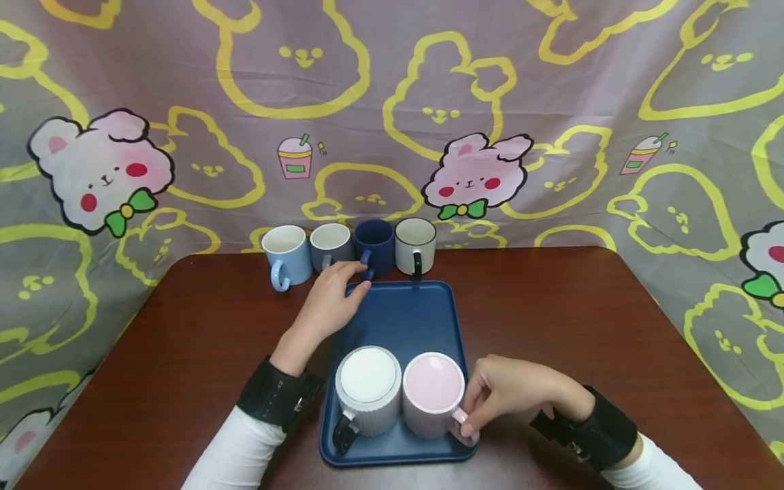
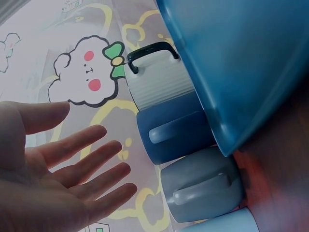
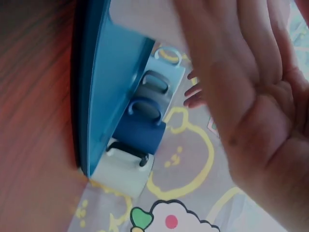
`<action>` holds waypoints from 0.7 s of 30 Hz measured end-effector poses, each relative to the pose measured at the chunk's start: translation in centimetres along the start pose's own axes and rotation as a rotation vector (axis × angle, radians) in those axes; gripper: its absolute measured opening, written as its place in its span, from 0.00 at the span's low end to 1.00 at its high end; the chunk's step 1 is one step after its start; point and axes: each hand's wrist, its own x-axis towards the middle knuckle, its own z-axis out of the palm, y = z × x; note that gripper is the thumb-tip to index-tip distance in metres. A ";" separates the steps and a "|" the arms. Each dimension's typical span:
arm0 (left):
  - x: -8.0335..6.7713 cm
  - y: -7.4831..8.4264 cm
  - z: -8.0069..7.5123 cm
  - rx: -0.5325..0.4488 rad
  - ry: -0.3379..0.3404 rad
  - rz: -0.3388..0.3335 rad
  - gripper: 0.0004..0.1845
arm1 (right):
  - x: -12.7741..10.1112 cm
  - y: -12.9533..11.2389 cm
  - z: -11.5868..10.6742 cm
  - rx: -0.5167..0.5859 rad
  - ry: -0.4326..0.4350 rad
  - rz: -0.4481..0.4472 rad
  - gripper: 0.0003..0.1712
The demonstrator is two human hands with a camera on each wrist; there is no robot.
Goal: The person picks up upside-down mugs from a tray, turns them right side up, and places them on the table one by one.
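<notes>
Right hand (image 1: pixel 511 391) is pinching the pink mug (image 1: pixel 431 391) by its handle (image 1: pixel 459 415), near right on the tray (image 1: pixel 407 313). Left hand (image 1: pixel 333 296), fingers loosely apart, is way closer to the navy mug (image 1: pixel 376 238) past the far edge; can't tell if they're touching.

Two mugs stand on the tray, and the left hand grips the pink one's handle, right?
Not quite: the head view shows the right hand gripping the pink mug by its handle. That and the ribbed mug do stand on the tray.
</notes>
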 end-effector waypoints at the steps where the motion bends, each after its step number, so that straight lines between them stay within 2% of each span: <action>1: 0.0 0.0 0.0 0.000 0.000 -0.002 0.21 | 0.0 -0.1 0.0 0.011 -0.002 0.003 0.09; 8: 0.1 -0.4 0.0 0.007 -0.003 -0.015 0.21 | -0.2 -0.4 0.1 0.057 0.003 0.108 0.07; 14: 0.1 -0.4 -0.1 0.006 0.002 -0.004 0.20 | -0.4 -0.6 0.3 0.104 0.009 0.119 0.06; 21: 0.1 -0.5 0.0 0.002 -0.002 -0.015 0.21 | -0.3 -1.0 0.6 0.124 0.068 0.189 0.08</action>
